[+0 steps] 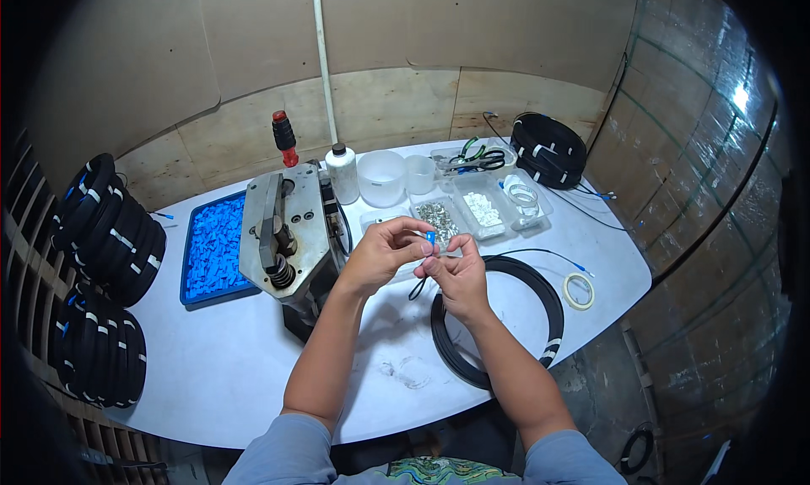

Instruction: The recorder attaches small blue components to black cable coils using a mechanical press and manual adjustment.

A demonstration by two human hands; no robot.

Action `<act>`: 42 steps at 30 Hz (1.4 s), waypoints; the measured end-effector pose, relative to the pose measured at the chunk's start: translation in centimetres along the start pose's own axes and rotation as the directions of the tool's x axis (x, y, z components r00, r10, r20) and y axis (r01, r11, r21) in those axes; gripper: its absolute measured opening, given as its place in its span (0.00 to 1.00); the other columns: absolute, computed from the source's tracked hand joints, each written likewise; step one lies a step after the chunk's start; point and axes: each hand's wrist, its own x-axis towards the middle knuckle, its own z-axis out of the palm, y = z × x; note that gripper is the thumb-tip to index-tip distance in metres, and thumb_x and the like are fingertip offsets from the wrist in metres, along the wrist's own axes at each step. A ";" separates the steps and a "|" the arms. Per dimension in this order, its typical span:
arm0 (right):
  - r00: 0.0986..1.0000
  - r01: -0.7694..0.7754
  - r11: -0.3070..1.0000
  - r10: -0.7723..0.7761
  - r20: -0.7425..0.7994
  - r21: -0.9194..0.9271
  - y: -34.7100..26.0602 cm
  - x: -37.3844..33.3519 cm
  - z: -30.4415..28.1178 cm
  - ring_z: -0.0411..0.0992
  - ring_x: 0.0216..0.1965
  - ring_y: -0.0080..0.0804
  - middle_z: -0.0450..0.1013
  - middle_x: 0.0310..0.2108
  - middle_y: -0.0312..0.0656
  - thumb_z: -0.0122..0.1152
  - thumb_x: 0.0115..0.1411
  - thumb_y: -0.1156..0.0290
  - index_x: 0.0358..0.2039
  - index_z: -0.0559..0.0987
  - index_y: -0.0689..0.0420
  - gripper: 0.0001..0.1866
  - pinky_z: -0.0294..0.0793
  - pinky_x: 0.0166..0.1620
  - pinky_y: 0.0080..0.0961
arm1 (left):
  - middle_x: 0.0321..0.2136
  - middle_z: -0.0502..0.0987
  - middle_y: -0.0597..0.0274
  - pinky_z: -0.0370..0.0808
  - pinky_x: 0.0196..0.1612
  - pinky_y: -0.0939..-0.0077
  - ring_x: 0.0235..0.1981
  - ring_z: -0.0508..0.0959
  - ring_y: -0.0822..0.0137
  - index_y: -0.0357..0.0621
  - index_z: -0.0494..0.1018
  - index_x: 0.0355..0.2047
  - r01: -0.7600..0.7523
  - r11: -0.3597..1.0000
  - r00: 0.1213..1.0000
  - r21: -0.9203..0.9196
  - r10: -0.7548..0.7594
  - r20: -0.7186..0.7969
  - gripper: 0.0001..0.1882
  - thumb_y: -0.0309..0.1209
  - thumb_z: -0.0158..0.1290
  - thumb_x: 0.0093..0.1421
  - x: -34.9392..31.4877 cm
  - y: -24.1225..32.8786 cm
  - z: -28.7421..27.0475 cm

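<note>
Above the middle of the table my two hands meet, fingertips nearly touching. My left hand (pixel 384 255) pinches a small blue plastic connector piece (pixel 431 237) between thumb and fingers. Just to its right, my right hand (pixel 461 281) is closed in a pinch below the blue piece; what lies between its fingertips seems to be a thin cable end, mostly hidden. A short loop of black cable (pixel 416 290) hangs under the hands. Beneath my right hand and forearm lies a coil of black cable (pixel 553 304), its far end running out to the right.
A metal hand press (pixel 268 223) stands left of my hands, beside a blue tray (pixel 187 284) of blue pieces. Behind are a white bottle (pixel 341 171), tubs (pixel 381 178), small-parts boxes (pixel 483 213) and pliers (pixel 481 159). Cable coils (pixel 110 232) stack left; a tape roll (pixel 579 291) lies right.
</note>
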 end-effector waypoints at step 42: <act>0.997 0.054 0.948 -0.069 -0.037 -0.313 0.9 -0.3 -0.2 0.66 0.28 0.17 0.72 0.24 0.33 0.51 0.71 0.65 0.32 0.78 0.62 0.15 0.65 0.35 0.18 | 0.29 0.77 0.59 0.74 0.27 0.77 0.25 0.74 0.71 0.29 0.77 0.39 0.085 0.963 0.996 -0.256 -0.085 0.013 0.15 0.34 0.53 0.67 0.6 -2.0 1.6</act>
